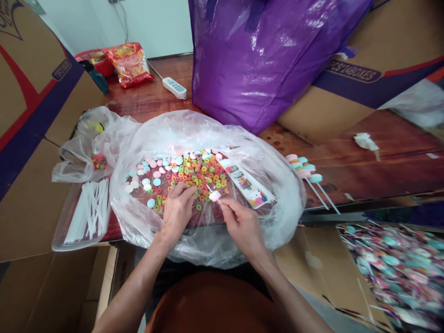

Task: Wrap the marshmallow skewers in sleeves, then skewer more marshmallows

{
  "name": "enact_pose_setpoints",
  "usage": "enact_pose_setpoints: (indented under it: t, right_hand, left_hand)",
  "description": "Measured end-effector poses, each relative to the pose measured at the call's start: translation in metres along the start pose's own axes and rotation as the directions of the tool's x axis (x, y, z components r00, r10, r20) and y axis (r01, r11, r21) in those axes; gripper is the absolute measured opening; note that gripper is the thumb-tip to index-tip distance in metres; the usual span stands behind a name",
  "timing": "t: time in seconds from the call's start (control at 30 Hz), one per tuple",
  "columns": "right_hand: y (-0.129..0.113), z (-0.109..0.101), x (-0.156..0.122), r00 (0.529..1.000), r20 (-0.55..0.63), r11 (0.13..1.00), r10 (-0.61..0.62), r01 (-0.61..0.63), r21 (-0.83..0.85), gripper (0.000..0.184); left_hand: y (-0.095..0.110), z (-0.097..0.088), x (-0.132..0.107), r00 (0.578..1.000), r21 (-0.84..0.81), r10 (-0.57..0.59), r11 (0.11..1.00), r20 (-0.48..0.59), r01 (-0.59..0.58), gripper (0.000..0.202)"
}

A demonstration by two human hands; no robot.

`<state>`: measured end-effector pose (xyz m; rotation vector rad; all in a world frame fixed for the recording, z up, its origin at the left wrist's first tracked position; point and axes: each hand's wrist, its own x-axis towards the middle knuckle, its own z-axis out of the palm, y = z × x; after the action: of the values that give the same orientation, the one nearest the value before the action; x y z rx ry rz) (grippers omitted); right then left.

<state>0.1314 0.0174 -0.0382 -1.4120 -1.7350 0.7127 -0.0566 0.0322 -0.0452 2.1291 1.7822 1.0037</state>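
Note:
My right hand pinches a thin white stick, with pink and white candy discs threaded near its upper end. The stick's bare tip pokes out beyond the discs. To the left, my left hand reaches into a pile of small coloured ring candies, its fingers bent and drawn together. Whatever sits between those fingertips is hidden. Pink, white and blue round candies lie scattered left of and behind the rings. All of these rest within a spread clear plastic bag.
Printed plastic sleeves lie right of the rings. White sticks fill a clear tray at left. Finished-looking candy sticks sit at the table's right edge, above a box of wrapped ones. A purple bag and cardboard boxes stand behind.

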Motion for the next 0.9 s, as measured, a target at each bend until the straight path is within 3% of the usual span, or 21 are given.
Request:
enact_pose_setpoints:
  t: [0.13, 0.33, 0.57, 0.9]
  right_hand:
    - [0.007, -0.003, -0.006, 1.000, -0.007, 1.000, 0.011, -0.011, -0.009, 0.024]
    - [0.007, 0.000, -0.010, 0.998, -0.010, 0.998, -0.055, 0.055, -0.027, 0.026]
    - [0.006, 0.001, -0.014, 0.997, 0.034, 0.997, -0.075, 0.076, -0.018, 0.024]
    - [0.003, 0.002, -0.022, 0.985, 0.143, 0.995, -0.097, 0.098, -0.001, 0.024]
  left_hand:
    - [-0.007, 0.002, 0.009, 0.994, 0.093, 0.023, 0.995, 0.105, -0.033, 0.021]
    - [-0.006, -0.011, -0.005, 0.995, 0.084, 0.093, 0.992, 0.044, -0.097, 0.019]
    - [-0.004, -0.012, -0.016, 0.953, 0.206, 0.184, 0.950, 0.240, -0.235, 0.023]
    - [-0.006, -0.010, -0.022, 0.973, 0.237, 0.138, 0.955, 0.182, -0.180, 0.025]
